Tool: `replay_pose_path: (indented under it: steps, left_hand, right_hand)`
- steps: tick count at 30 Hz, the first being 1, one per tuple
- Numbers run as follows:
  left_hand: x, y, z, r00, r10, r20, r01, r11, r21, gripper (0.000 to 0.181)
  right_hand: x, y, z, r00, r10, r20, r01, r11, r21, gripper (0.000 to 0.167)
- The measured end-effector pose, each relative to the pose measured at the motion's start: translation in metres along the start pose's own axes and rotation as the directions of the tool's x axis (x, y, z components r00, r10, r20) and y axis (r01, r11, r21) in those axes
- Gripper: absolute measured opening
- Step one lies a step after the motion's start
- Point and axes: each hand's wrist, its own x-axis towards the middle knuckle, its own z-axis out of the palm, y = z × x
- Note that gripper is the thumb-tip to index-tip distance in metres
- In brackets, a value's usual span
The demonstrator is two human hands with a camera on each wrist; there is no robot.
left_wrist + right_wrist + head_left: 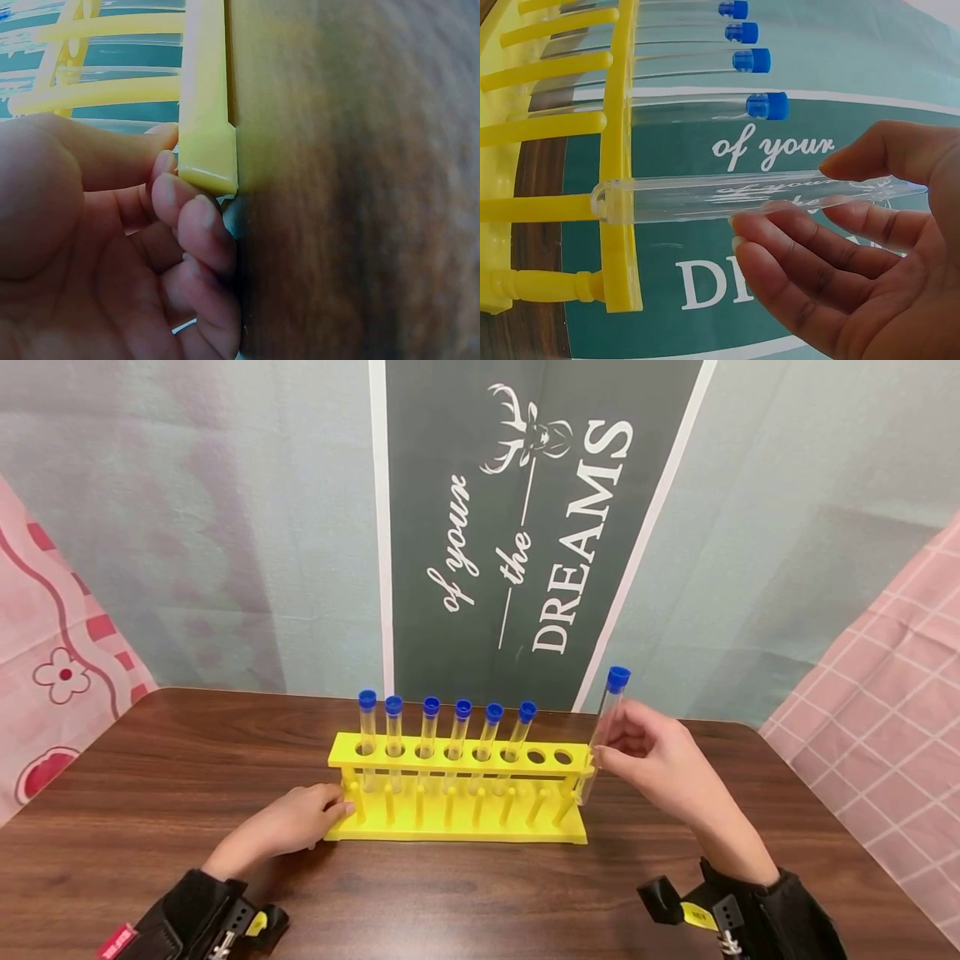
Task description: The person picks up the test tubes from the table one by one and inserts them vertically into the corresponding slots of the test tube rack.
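A yellow test tube rack (457, 832) stands on the wooden table. My left hand (288, 818) grips the left end of its base, thumb on top and fingers curled at the edge, as the left wrist view shows. Several clear test tubes with blue caps (431, 704) stand in the rack from the left end on. At the right end, my right hand (671, 768) pinches another clear test tube (697, 199) between thumb and fingers. Its blue cap (618, 678) points up, tilted slightly right. The rounded bottom overlaps the rack in view; I cannot tell whether they touch.
Two holes (536, 757) at the right of the rack's top bar have no tube in them. Upright yellow pegs (478, 807) line the rack's front. Behind the brown table (450, 902) hangs a printed cloth (322, 527); pink cloths (892, 693) flank the sides.
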Motion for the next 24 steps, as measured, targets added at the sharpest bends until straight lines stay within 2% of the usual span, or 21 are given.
replay_pose_path:
  steps: [8,24]
  left_hand:
    - [0.000,-0.001,0.001,1.000,-0.009,0.005,0.009,1.000,-0.005,0.015]
    - [0.001,-0.001,0.001,1.000,-0.006,-0.006,0.006,1.000,-0.001,0.015]
  right_hand:
    - [0.003,-0.005,0.003,1.000,-0.004,-0.001,0.004,1.000,0.013,0.011]
    - [0.013,-0.010,0.008,1.000,0.017,-0.023,-0.018,0.999,-0.029,0.013]
